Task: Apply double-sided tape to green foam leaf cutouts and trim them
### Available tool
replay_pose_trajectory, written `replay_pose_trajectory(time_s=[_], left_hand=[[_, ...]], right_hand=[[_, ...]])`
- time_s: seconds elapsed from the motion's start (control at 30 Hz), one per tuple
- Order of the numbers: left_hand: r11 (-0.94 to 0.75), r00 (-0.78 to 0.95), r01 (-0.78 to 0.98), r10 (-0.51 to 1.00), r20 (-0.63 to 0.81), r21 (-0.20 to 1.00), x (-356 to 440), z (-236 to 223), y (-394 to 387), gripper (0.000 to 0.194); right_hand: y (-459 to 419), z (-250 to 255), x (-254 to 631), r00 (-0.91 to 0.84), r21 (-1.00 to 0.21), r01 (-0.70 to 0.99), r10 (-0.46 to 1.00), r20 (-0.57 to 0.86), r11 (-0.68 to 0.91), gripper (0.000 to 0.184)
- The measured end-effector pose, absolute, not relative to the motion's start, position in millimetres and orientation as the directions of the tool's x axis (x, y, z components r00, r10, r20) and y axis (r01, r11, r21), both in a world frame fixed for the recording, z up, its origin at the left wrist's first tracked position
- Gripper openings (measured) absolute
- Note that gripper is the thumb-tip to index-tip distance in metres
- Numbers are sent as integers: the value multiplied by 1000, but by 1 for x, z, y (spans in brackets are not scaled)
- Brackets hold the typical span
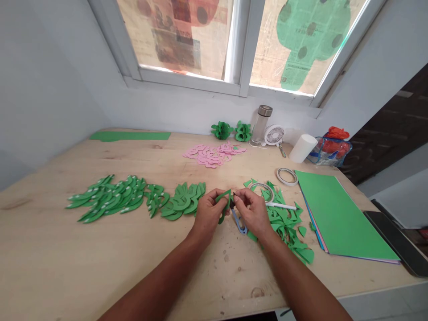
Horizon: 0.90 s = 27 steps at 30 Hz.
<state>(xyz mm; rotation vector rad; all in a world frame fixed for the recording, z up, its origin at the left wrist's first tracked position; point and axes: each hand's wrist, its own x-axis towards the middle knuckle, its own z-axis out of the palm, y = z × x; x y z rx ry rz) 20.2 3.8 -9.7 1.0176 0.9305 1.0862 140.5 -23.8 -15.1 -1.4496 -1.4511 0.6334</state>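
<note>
My left hand is closed on a folded green paper cutout, held between thumb and fingers just above the table. Close beside it, the fingers of my right hand are pinched together at the paper's right edge. What they hold is too small to make out. A blue-handled tool lies on the table between my hands, its upper end partly hidden. Left of my hands are curved green paper pieces, then more green pieces with white strips. Green scraps lie by my right hand.
Tape rolls, a white pen and stacked coloured sheets lie on the right, beside a black phone-like slab. Farther back are pink cutouts, green paper ornaments, a bottle and a small fan.
</note>
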Motion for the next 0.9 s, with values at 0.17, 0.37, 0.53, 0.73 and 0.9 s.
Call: replay_pose_trajectory(time_s=[0.17, 0.37, 0.53, 0.73, 0.9], left_hand=[[152, 212, -239, 972, -101, 959, 20, -13, 5, 15], [151, 214, -238, 972, -100, 959, 20, -12, 5, 14], [154, 212, -238, 972, -104, 959, 20, -11, 4, 15], [144, 189, -239, 977, -99, 960, 19, -14, 5, 17], [147, 174, -240, 979, -106, 960, 18, -16, 6, 16]], right_hand=[[-23, -16, 141, 170, -873, 462, 950, 262, 158, 15], [-23, -15, 140, 186, -870, 470, 947, 261, 147, 15], [-24, -13, 140, 188, -866, 475, 944, 272, 155, 14], [-24, -13, 140, 189, -864, 479, 942, 276, 157, 14], [-24, -13, 141, 183, -857, 487, 940, 287, 167, 13]])
